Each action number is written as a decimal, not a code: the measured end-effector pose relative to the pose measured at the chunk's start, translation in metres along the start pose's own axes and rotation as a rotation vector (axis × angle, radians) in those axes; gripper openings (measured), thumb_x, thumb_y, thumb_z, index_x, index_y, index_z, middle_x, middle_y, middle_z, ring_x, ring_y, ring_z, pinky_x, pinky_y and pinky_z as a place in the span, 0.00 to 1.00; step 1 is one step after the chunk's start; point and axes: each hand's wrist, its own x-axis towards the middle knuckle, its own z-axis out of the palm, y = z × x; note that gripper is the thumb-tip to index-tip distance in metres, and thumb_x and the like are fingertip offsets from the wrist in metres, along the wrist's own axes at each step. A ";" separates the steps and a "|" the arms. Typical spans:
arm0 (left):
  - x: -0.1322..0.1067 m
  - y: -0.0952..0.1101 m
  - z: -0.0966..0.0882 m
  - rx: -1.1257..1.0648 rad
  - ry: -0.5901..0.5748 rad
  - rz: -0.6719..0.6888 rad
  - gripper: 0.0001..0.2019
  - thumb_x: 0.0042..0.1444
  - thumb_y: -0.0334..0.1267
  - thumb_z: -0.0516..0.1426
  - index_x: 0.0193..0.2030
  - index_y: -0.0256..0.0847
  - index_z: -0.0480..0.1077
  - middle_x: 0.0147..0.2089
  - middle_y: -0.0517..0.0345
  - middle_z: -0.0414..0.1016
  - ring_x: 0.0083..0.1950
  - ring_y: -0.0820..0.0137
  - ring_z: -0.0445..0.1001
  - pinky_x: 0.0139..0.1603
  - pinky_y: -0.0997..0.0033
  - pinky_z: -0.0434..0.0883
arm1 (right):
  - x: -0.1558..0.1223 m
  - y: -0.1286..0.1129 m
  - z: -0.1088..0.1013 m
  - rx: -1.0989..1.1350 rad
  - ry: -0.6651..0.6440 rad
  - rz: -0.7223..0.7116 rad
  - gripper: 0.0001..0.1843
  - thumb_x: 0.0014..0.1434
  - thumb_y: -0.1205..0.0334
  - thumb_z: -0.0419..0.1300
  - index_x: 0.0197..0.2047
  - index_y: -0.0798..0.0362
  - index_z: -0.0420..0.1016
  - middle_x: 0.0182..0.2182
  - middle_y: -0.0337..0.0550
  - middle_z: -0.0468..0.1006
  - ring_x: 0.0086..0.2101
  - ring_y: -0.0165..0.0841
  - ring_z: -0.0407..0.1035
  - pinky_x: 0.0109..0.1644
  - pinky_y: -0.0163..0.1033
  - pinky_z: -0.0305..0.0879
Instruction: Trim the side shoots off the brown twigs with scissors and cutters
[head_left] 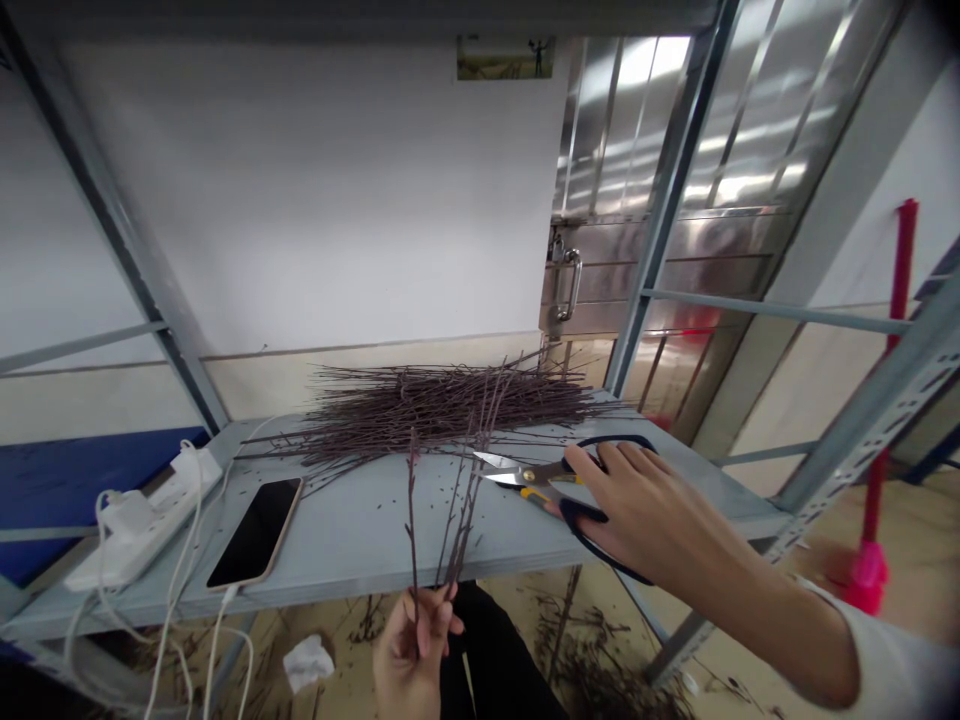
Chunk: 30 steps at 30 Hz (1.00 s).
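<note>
While my left hand [415, 640] is closed on the lower ends of a few thin twigs [411, 510], holding them upright at the front edge of the grey shelf [337, 545], my right hand [637, 500] is wrapped around the handles of the scissors [529, 477]. Their blades are parted, with the tips right beside the upright twigs; from my feed I cannot tell whether metal touches bark.

The only print I can find is a small picture [504, 58] high on the wall [337, 200], showing a dark figure over a green field; any lettering on it is too small for me to read. At my left, a white power strip [150, 520] has plugs [127, 515] seated in its sockets, and just beside it lies a dark-screened phone [256, 533] with a white cable [223, 607] at its lower end.

Behind the twigs I hold, a broad heap of cut stems [442, 405] lies along the back of the shelf.
</note>
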 end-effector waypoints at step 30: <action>-0.001 0.012 0.001 -0.089 -0.039 -0.060 0.24 0.40 0.44 0.68 0.16 0.38 0.56 0.27 0.56 0.74 0.20 0.77 0.65 0.18 0.79 0.59 | -0.014 0.005 0.011 0.718 -0.237 0.416 0.24 0.51 0.37 0.56 0.22 0.47 0.54 0.13 0.32 0.64 0.14 0.29 0.60 0.20 0.33 0.51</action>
